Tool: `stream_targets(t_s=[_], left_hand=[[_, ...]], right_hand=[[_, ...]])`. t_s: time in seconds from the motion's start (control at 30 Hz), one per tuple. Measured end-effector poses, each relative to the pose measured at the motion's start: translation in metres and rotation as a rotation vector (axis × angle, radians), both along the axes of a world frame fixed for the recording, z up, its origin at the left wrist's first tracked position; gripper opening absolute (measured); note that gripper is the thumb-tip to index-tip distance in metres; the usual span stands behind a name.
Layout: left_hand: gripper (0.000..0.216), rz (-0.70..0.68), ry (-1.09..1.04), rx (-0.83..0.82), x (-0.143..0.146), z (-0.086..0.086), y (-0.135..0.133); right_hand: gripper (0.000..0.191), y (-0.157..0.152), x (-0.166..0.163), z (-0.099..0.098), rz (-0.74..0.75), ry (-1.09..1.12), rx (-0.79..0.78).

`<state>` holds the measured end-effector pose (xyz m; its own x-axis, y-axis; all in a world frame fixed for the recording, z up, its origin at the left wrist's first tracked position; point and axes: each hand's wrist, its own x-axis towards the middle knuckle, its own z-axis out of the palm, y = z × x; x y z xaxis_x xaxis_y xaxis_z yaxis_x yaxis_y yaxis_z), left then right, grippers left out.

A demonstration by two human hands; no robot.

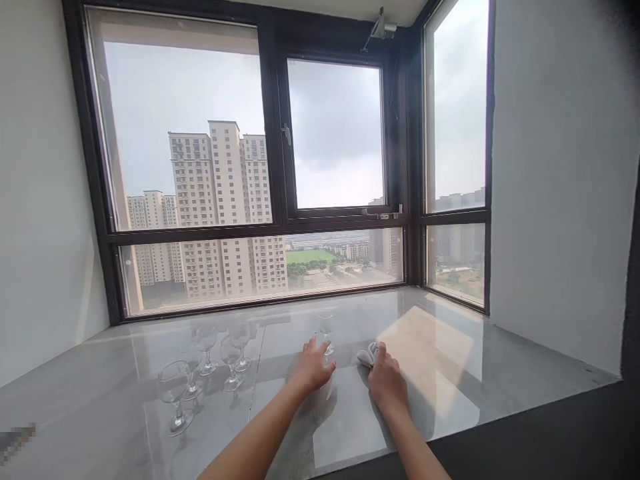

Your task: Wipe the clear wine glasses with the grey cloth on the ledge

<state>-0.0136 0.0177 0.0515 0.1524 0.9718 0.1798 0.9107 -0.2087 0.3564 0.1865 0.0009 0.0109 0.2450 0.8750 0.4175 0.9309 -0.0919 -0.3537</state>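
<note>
A small clear stemmed glass (325, 324) stands upright on the glossy grey sill, just beyond my left hand (314, 365). The fingers of that hand are spread, the tips close to the stem and foot; whether they touch the glass I cannot tell. To the right, my right hand (389, 381) is closed on a bunched light grey cloth (367, 357), which sticks out to the left of the fingers. Several more stemmed glasses stand upright in a group at the left, the nearest glass (173, 387) being closest to me.
The sill (350, 440) has a front edge dropping away at the lower right. A dark window frame (280, 230) runs along the back, with a handle and a side pane at the right. White walls (555, 167) close in both sides. Sunlight and reflections streak the surface.
</note>
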Motion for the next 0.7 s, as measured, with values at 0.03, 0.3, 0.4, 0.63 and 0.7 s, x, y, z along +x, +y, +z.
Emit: stream_targets(t_s=[0.03, 0.3, 0.4, 0.63, 0.7], left_hand=[[0.067, 0.007, 0.005, -0.04, 0.005, 0.002, 0.011], [0.048, -0.062, 0.014, -0.107, -0.008, -0.002, 0.027], [0.044, -0.124, 0.02, -0.022, -0.022, -0.007, 0.001], [0.02, -0.143, 0.079, 0.132, -0.09, -0.012, -0.111], [0.017, -0.118, 0.077, 0.116, -0.115, -0.011, -0.142]], right_hand=[[0.051, 0.0, 0.0, 0.0, 0.0, -0.003, 0.0], [0.049, -0.001, 0.0, 0.002, -0.004, -0.022, 0.007], [0.049, -0.001, 0.001, 0.001, -0.005, -0.014, 0.001], [0.049, 0.0, 0.002, 0.001, 0.022, 0.005, -0.023], [0.049, -0.001, 0.002, 0.002, 0.028, 0.013, -0.027]])
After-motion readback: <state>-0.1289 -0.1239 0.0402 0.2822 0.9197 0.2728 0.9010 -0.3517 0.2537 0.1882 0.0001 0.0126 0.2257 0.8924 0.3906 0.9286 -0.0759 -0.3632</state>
